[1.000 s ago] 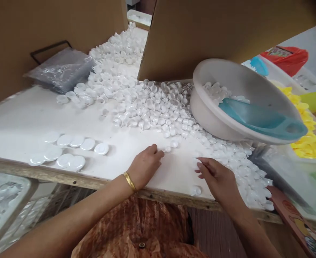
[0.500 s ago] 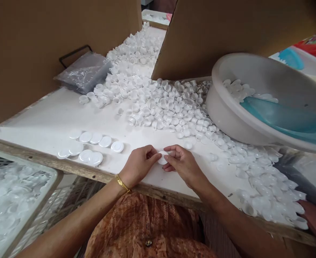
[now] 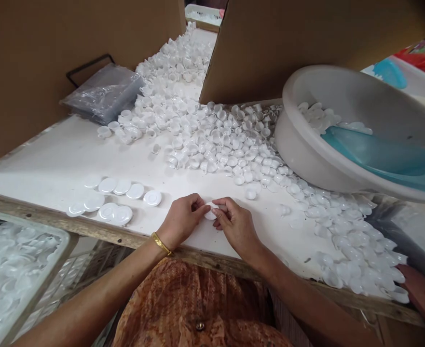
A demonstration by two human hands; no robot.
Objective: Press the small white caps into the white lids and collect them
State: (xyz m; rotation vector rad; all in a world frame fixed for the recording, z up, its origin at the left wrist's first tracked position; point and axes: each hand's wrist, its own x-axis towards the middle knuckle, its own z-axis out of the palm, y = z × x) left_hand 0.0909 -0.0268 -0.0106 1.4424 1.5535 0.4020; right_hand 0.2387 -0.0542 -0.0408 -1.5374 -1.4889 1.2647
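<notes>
My left hand and my right hand meet near the front edge of the white table. Both pinch a small white plastic piece between their fingertips. Whether it is one piece or two pressed together is hidden by the fingers. A row of white saucers lies to the left of my left hand. A big heap of tiny white cups spreads across the table behind my hands.
A large white basin with cups and a teal scoop stands at the right. More loose cups trail along the right front edge. A clear plastic bag lies at the back left. Cardboard walls stand behind. A tray of white parts sits lower left.
My hands came together from apart and now pinch one white piece between them. Since half a second ago they have hardly moved; the view shifted slightly.
</notes>
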